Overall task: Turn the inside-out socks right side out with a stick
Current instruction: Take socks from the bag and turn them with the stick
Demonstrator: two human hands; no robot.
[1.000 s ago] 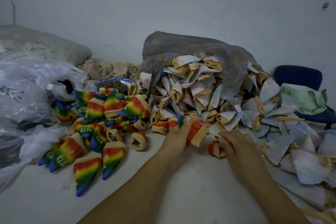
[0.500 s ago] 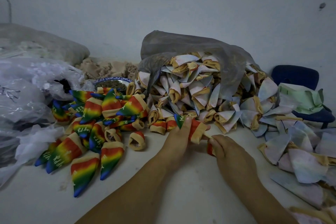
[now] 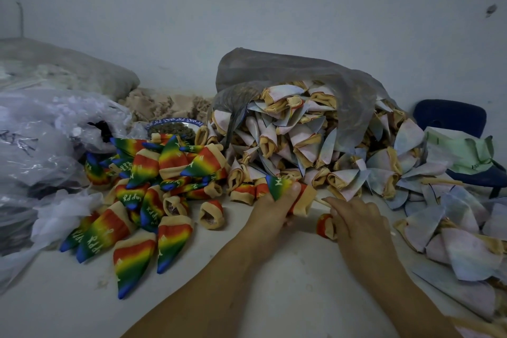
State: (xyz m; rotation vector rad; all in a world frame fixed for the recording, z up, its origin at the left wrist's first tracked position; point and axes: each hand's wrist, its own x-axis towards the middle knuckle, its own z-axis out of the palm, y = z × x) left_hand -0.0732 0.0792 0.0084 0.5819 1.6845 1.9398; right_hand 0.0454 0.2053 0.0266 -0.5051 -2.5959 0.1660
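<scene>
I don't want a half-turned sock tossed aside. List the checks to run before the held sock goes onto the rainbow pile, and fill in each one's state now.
1. Left hand grips the sock: ok.
2. Sock shows its rainbow side, from tip to cuff: ok.
3. Stick held: ok, the right hand pinches its end.
4. Stick clear of the sock: cannot tell. It runs from the cuff to the right hand, and how far it goes inside is hidden.
5. Pile within easy reach: ok, it lies just left of the left hand.
6. Next sock ready: ok, a rolled sock lies by the right hand's fingers.
</scene>
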